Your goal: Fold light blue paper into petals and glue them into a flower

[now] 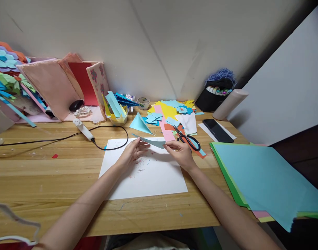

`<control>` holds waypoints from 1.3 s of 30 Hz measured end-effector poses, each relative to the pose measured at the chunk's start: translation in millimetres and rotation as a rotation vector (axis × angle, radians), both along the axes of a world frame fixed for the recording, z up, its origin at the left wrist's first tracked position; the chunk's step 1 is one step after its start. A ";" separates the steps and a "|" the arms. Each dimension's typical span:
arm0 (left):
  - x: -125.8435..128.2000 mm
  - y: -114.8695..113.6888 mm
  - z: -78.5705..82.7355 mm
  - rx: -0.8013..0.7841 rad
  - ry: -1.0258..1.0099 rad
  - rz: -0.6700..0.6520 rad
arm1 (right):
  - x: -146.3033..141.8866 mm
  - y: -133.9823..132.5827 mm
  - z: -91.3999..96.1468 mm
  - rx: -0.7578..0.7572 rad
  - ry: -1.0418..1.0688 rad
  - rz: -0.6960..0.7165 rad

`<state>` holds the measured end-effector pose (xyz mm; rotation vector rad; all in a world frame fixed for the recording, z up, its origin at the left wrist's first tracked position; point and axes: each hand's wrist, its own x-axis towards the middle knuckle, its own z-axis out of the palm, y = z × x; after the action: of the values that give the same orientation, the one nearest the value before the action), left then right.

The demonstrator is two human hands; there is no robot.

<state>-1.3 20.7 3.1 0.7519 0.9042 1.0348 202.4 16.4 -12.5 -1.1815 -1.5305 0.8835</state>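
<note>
A light blue paper piece (pixel 154 142) is stretched between my two hands, above a white sheet (pixel 148 180) marked with coloured specks. My left hand (pixel 132 151) pinches its left part between thumb and finger. At its right end, my right hand (pixel 180 152) grips it with the fingertips. Black-handled scissors (pixel 187 138) lie just past my right hand, on orange and blue paper scraps. Behind the held paper stands a folded light blue paper cone (pixel 140 124). A blue paper flower (pixel 154 118) rests beside the cone.
Stacked coloured sheets (pixel 260 170) overhang the table's right edge. A phone (pixel 217 130) lies behind them, near a black pen holder (pixel 214 95) and a white roll (pixel 230 104). On the left are a white corded device (pixel 83 129), a cup of folded paper (pixel 118 118) and pink boards (pixel 49 86).
</note>
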 end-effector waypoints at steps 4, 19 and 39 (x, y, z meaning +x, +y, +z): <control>-2.6 1.5 0.1 -0.002 -0.043 0.024 | -0.6 -1.8 2.8 0.031 -0.014 -0.009; -3.1 2.2 -1.9 0.064 -0.022 0.084 | -2.1 3.3 5.3 -0.029 0.100 0.027; -4.7 -3.8 1.8 0.049 -0.046 -0.102 | 4.9 10.6 0.1 -0.114 0.227 0.139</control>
<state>-6.0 16.9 4.9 0.8037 0.7958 0.9835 207.3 27.0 -12.4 -1.0239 -1.4042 1.1700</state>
